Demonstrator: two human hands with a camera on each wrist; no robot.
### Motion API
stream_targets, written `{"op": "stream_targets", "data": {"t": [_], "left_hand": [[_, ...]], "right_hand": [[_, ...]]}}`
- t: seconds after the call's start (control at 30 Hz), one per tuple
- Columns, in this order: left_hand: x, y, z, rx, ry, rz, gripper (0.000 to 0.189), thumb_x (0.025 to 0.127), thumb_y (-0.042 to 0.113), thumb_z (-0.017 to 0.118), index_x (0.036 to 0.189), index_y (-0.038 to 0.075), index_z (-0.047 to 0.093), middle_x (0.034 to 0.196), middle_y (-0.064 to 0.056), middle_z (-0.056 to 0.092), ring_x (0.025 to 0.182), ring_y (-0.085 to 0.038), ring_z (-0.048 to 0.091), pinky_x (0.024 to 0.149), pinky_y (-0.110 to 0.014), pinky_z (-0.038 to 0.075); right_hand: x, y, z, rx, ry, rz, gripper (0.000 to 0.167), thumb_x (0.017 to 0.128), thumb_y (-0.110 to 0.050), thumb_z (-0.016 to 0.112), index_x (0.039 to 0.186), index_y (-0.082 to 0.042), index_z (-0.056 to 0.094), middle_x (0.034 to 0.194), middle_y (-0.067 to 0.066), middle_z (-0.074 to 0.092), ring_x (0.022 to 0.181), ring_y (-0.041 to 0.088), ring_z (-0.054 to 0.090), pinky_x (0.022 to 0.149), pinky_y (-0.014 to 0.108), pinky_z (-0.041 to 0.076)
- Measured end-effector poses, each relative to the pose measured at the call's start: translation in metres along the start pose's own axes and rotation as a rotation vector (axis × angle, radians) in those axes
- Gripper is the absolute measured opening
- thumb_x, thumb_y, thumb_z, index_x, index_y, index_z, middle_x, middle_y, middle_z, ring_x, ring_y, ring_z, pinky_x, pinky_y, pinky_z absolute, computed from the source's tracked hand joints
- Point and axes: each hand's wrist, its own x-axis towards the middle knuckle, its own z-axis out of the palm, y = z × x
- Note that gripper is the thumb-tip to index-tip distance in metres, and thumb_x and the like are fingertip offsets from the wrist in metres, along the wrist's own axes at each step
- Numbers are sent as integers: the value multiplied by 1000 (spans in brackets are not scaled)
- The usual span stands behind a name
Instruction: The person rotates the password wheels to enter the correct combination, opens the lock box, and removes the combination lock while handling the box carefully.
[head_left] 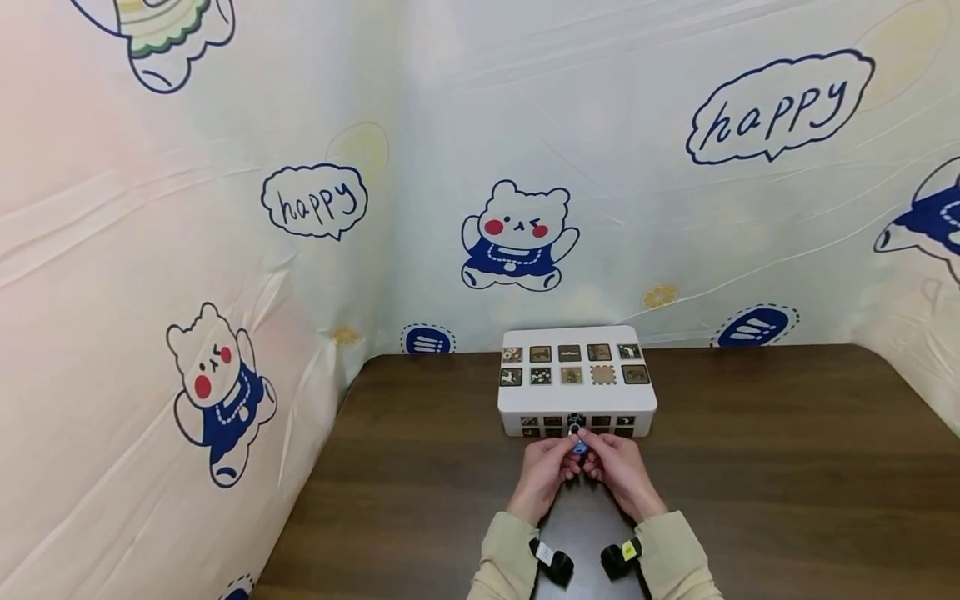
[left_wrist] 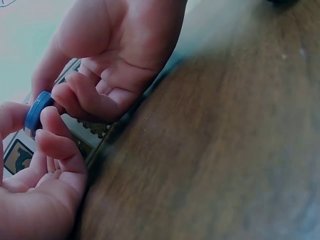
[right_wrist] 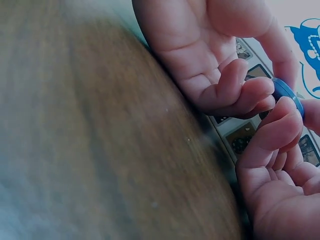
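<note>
Between both hands is a small round blue disc [head_left: 580,447], held just in front of the white box. My left hand [head_left: 542,477] pinches it with thumb and fingertips from the left. From the other side, my right hand [head_left: 622,473] pinches it too. The left wrist view shows the blue disc [left_wrist: 37,111] edge-on, its rim smooth. In the right wrist view the fingertips hide part of the disc [right_wrist: 289,95]. The white box [head_left: 567,403], with several small dark square pictures on its top and front, lies right behind the hands.
The brown wooden table [head_left: 420,483] spreads to both sides of the box. A pale curtain [head_left: 420,217] printed with bears and "happy" bubbles hangs behind it and along the left. A black wrist camera [head_left: 555,567] sits at the left sleeve, another camera [head_left: 618,562] at the right.
</note>
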Motion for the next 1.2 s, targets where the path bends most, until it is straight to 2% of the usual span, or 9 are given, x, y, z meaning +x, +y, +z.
{"op": "stream_targets", "data": {"t": [0.23, 0.53, 0.8, 1.1, 1.2], "left_hand": [[2, -2, -3, -6, -30, -17, 14, 87, 16, 66, 83, 2, 68, 63, 3, 60, 52, -5, 54, 48, -14, 43], [4, -1, -6, 2, -57, -34, 15, 88, 16, 65, 85, 2, 68, 64, 3, 61, 53, -6, 54, 49, -15, 43], [3, 1, -5, 30, -68, -35, 19, 89, 16, 63, 89, -3, 68, 64, 3, 61, 54, -6, 54, 50, -15, 43], [6, 1, -6, 11, -91, -49, 13, 88, 11, 61, 85, 0, 68, 64, 2, 61, 53, -5, 54, 48, -14, 43], [5, 1, -7, 12, -100, -48, 15, 90, 12, 60, 88, -1, 68, 65, 2, 61, 54, -5, 55, 48, -14, 43]], "right_hand": [[1, 1, -2, -8, -2, -1, 28, 91, -30, 67, 74, -8, 60, 59, -3, 55, 52, 7, 52, 49, 18, 46], [1, 2, -2, 0, -15, -14, 29, 89, -30, 68, 73, -8, 60, 59, -3, 54, 52, 6, 51, 49, 18, 45], [1, 2, -3, -3, -13, -18, 29, 90, -29, 68, 73, -7, 61, 59, -3, 54, 51, 6, 50, 49, 18, 45], [2, 3, -4, 8, -10, -32, 28, 90, -28, 68, 73, -7, 62, 59, -3, 53, 51, 7, 50, 48, 19, 45], [2, 2, -4, 4, -15, -26, 28, 90, -29, 68, 73, -7, 62, 59, -3, 54, 52, 7, 50, 49, 19, 45]]}}
